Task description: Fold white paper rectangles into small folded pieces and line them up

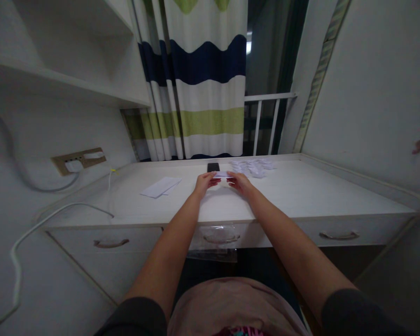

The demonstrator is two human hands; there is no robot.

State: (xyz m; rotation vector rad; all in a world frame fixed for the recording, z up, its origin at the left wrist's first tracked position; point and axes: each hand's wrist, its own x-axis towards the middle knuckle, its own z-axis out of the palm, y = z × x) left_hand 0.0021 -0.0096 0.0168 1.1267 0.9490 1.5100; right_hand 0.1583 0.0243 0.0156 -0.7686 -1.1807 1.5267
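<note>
Between my two hands, a small strip of white paper (222,174) is held up just above the desk. My left hand (206,182) pinches its left end, and my right hand (239,181) pinches the right end. Directly behind the paper lies a small black flat object (213,167), perhaps a phone. A cluster of folded white paper pieces (254,166) is spread on the desk behind my right hand. To the left of my left hand rest a few flat white paper sheets (161,186), partly overlapping.
The white desk (322,191) has drawers with metal handles along its front. A clear plastic bag (217,235) hangs at the middle drawer. A white cable (66,207) runs over the left edge from near a wall socket (79,161). A striped curtain (210,98) hangs behind.
</note>
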